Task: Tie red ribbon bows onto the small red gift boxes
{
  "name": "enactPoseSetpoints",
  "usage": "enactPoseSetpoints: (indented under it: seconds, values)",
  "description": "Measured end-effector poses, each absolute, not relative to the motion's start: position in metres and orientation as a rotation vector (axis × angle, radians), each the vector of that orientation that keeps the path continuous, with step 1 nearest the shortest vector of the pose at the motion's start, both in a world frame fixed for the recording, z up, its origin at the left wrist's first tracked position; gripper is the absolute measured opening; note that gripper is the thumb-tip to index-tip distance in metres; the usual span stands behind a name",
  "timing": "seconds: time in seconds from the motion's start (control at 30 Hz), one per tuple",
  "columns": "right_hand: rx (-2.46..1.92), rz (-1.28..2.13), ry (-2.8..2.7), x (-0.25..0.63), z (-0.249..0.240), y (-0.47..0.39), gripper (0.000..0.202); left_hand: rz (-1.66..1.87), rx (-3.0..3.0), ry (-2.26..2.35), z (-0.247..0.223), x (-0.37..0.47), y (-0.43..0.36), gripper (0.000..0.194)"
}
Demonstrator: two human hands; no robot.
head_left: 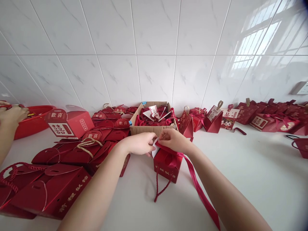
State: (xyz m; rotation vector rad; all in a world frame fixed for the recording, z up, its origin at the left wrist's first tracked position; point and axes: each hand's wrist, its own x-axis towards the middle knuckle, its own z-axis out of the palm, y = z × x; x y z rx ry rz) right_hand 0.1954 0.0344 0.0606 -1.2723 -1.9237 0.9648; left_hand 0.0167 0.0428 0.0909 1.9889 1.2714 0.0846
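A small red gift box (pixel 166 165) stands on the white tabletop in front of me, with gold characters on its near side and a twisted red cord handle (pixel 157 192) hanging down. My left hand (pixel 143 142) is closed at the box's far left, its fingertips on a white-faced flap (pixel 155 148). From the right, my right hand (pixel 173 140) pinches the top of the same flap, its other fingers curled. A red ribbon (pixel 198 184) runs from the box top down to the table's near edge. The fingers hide part of the box top.
Several red gift boxes (pixel 69 183) crowd the left side. Behind the hands, a cardboard carton (pixel 149 130) holds ribbons and tags. Finished-looking boxes (pixel 213 120) line the wall at right. At far left, another person's hand (pixel 14 114) is over a red basin (pixel 36 123).
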Motion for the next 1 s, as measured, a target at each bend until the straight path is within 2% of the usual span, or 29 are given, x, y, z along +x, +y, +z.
enactPoseSetpoints:
  seconds: [0.1,0.27,0.5,0.67,0.9,1.0]
  values:
    - [-1.262,0.96,-1.929,0.193,0.06,0.034,0.005,0.065,1.987,1.273,0.093,0.017,0.042,0.025]
    - [-1.229,0.932,-1.935,0.192,0.06,0.033,0.007,0.133,1.872,1.25,0.097,0.018,0.038,0.028]
    - [-1.204,0.89,-1.968,0.194,0.061,0.034,0.006,0.274,1.885,1.217,0.1,0.017,0.04,0.014]
    - [-1.205,0.887,-1.978,0.201,0.067,0.032,0.008,0.526,1.874,1.154,0.113,0.012,0.036,0.012]
    - [-1.202,0.995,-1.976,0.205,0.073,0.027,0.014,0.988,1.781,1.075,0.135,-0.002,0.022,0.019]
    - [-1.218,0.944,-2.012,0.209,0.077,0.025,0.013,1.169,1.737,1.036,0.141,-0.008,0.017,0.019]
